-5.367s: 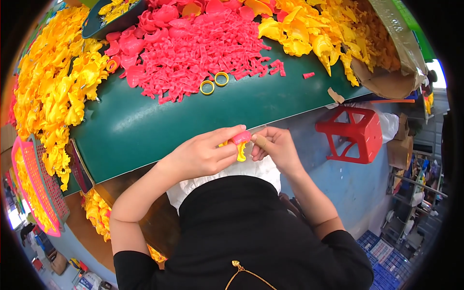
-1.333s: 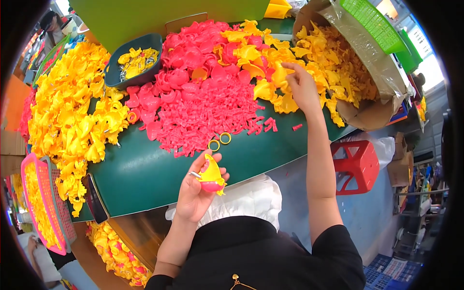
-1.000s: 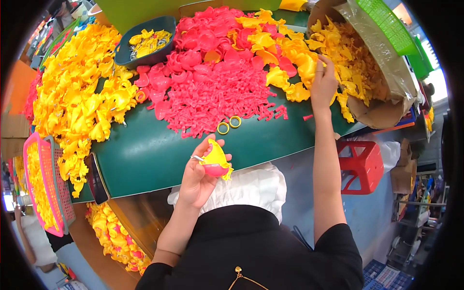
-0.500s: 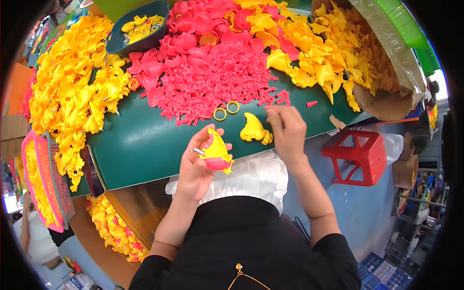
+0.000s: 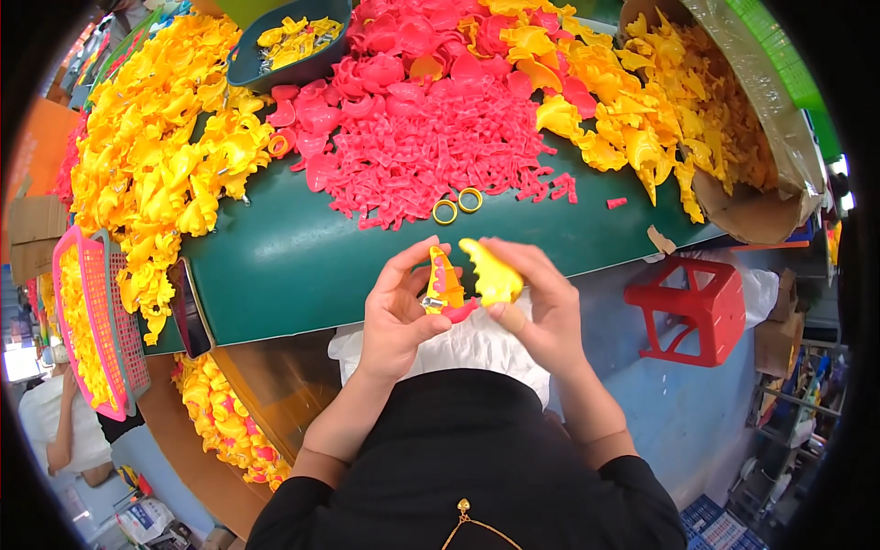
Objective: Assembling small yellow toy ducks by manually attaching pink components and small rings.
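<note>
My left hand (image 5: 396, 313) holds a yellow plastic shell half (image 5: 445, 286) with pink parts along its inside and a small metal piece at its lower left. Facing it, my right hand (image 5: 543, 304) grips a second yellow plastic shell half (image 5: 493, 272) by its right side. The two pieces are close together over the table's near edge; whether they touch I cannot tell. Just beyond them on the green tabletop (image 5: 302, 266) lie two yellow rings (image 5: 445, 212). A heap of small pink plastic pieces (image 5: 440, 147) spreads behind the rings.
Yellow shell parts (image 5: 174, 119) are piled at left, more (image 5: 632, 128) at right beside an open carton (image 5: 747, 206). A dark bin (image 5: 266, 78) stands at the back. A pink basket (image 5: 87, 321) is at left, a red stool (image 5: 687, 312) at right.
My right hand has picked up the yellow shell half from the tabletop and brought it left to my left hand. The piece in my left hand has turned. The whole view has shifted slightly.
</note>
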The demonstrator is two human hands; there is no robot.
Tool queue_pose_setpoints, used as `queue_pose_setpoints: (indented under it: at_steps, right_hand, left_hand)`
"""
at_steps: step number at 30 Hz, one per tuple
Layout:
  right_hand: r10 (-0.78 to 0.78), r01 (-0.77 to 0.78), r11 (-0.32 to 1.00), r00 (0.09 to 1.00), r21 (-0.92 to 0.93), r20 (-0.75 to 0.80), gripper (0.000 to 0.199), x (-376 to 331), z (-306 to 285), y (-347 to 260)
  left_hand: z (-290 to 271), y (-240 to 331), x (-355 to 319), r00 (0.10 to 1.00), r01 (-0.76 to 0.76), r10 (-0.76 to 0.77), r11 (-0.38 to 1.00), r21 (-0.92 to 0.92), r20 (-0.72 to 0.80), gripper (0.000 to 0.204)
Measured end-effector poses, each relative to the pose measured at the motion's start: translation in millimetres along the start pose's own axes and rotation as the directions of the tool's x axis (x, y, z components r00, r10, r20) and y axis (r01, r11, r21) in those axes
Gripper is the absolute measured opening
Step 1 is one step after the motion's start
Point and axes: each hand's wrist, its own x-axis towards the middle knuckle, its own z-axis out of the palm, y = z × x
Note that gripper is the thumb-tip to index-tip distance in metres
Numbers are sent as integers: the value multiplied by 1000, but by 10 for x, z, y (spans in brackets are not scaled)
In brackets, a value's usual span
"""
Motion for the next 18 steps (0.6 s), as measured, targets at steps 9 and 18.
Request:
queue_pose_setpoints:
  at_steps: [9,18]
  right_hand:
    - [-16,17,997,1000,75,-15,53,-48,183,-40]
    - [-27,31,993,999,116,-31,52,-64,202,7]
  left_hand:
    - [45,-11,-1,996,-40,48,994,-103,78,84]
    - [48,-28,5,992,-72,74,997,-26,97,82]
